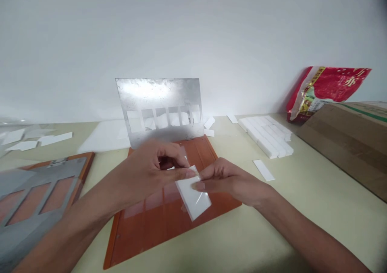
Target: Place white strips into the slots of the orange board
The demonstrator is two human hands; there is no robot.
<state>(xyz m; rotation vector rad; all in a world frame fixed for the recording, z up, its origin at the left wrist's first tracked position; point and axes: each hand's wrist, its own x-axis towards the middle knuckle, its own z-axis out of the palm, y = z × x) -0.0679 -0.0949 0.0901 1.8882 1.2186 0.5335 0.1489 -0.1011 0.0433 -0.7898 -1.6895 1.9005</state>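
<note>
Both of my hands meet over an orange-brown board and pinch a small white rectangular card with a glossy face. My left hand grips its upper end between thumb and fingers. From the other side, my right hand has its thumb on the card's face. The card is tilted, with its lower corner toward me. Behind the hands, a metal plate with a row of rectangular cut-outs stands up at the board's back edge. The hands hide the middle of the board.
Left is a second board with a grey metal frame. White strips lie stacked at the right, near a loose strip. A cardboard box and a red bag stand far right. White scraps lie far left.
</note>
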